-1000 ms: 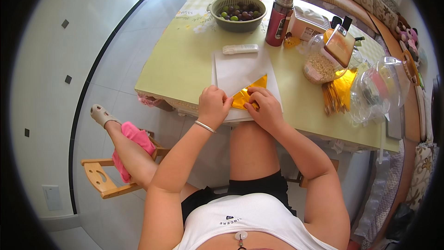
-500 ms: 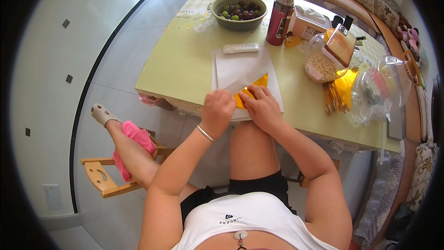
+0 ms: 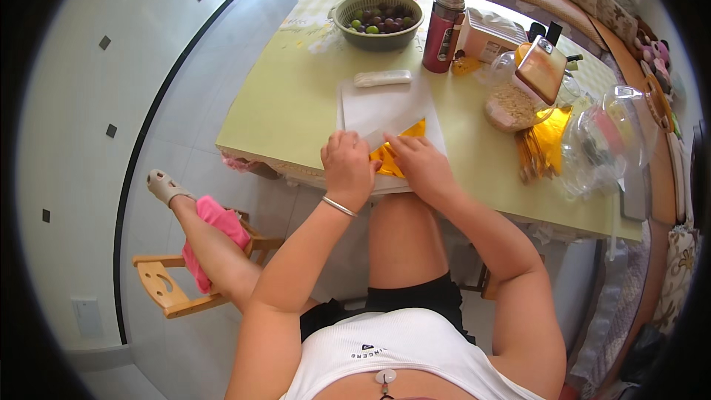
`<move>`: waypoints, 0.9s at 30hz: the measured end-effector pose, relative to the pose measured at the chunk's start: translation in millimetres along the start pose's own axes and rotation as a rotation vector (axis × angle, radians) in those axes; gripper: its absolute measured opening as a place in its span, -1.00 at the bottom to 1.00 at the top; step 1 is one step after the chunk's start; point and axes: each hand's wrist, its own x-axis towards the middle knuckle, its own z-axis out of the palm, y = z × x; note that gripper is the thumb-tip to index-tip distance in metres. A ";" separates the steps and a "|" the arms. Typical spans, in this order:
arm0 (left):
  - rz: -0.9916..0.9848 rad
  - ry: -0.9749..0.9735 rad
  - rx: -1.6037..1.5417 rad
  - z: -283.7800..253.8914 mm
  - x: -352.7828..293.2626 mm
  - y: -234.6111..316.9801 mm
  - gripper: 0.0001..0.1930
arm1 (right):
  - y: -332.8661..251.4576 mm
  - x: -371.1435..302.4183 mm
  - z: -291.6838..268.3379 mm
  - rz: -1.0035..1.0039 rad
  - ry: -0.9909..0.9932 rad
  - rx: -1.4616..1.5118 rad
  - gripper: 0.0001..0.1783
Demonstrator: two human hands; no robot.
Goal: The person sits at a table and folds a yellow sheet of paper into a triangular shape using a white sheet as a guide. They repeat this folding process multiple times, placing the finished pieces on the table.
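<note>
A gold foil sheet (image 3: 389,162), partly folded with its pale back showing along one edge, lies on white paper (image 3: 370,104) at the table's near edge. My left hand (image 3: 348,168) is curled at the foil's left end, its thumb against the gold side. On the other side, my right hand (image 3: 424,168) has its fingertips bent down on the upper fold, pressing or pinching it. Both hands cover parts of the foil. A white tube-shaped object (image 3: 382,78) rests across the top of the white paper.
Beyond the paper stand a basket of grapes (image 3: 379,21), a maroon thermos (image 3: 444,30) and a tissue box (image 3: 490,35). To the right are a clear jar (image 3: 509,106) with a phone (image 3: 541,68) on it, a stack of gold foil (image 3: 548,141) and a large clear plastic container (image 3: 609,137).
My left hand has come down and turned, with its thumb now on the foil's lower left. The right fingers have shifted slightly up toward the fold.
</note>
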 end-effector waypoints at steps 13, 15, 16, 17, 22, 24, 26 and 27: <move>0.141 -0.131 0.087 29.7 -3.3 18.9 -0.68 | 57.7 55.3 -26.2 -0.476 -0.167 -0.359 -0.39; 0.185 -0.016 0.175 50.6 -16.5 15.2 -0.66 | 56.1 58.1 -27.1 -0.500 -0.425 -0.381 -0.41; 0.171 -0.054 0.164 51.7 -17.6 16.8 -0.64 | 60.4 53.3 -24.2 -0.447 -0.454 -0.301 -0.43; 0.156 -0.092 0.154 52.6 -18.3 17.9 -0.61 | 65.6 45.7 -18.2 -0.393 -0.482 -0.220 -0.44; 0.101 -0.212 0.084 39.9 -34.2 24.7 -0.35 | 80.4 22.5 -16.6 -0.247 -0.451 0.060 -0.40; 0.066 -0.256 0.030 24.4 -42.2 29.4 -0.25 | 81.8 17.0 -14.3 -0.232 -0.426 0.027 -0.35; 0.055 -0.286 -0.010 18.4 -52.1 25.6 -0.25 | 77.8 16.9 -14.2 -0.182 -0.426 -0.045 -0.30; 0.050 -0.301 -0.031 16.6 -54.9 23.7 -0.25 | 76.4 16.4 -14.7 -0.157 -0.427 -0.081 -0.27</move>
